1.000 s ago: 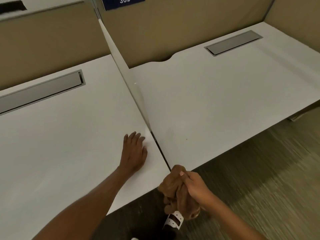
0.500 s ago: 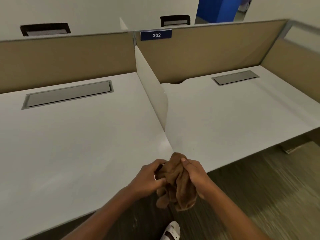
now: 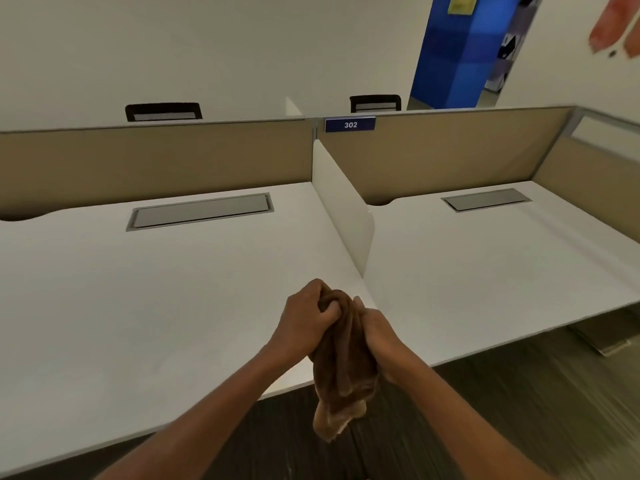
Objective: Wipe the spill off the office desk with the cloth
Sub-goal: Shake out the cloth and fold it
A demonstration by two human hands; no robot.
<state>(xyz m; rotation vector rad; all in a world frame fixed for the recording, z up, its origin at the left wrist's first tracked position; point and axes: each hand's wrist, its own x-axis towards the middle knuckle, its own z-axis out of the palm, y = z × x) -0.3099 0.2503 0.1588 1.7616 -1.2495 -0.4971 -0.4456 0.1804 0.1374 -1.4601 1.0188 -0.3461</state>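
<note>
A bunched brown cloth (image 3: 341, 379) hangs between both my hands, over the front edge where two white desks meet. My left hand (image 3: 304, 320) grips its top end, fingers closed around it. My right hand (image 3: 379, 336) clasps the cloth's right side a little lower. The loose end dangles below the desk edge, above the floor. The left desk (image 3: 138, 299) and the right desk (image 3: 485, 278) are white, and I see no spill on either surface.
A short white divider (image 3: 346, 206) stands between the desks. Tan partition panels (image 3: 156, 164) run along the back, with a blue "302" label (image 3: 349, 125). Grey cable flaps (image 3: 201, 211) sit in each desk. Two black chair backs (image 3: 162, 111) show behind. Dark carpet (image 3: 519, 403) lies below.
My left hand left the left desk top and took hold of the cloth together with my right hand. The cloth rose to the desk edge, and my view tilted upward.
</note>
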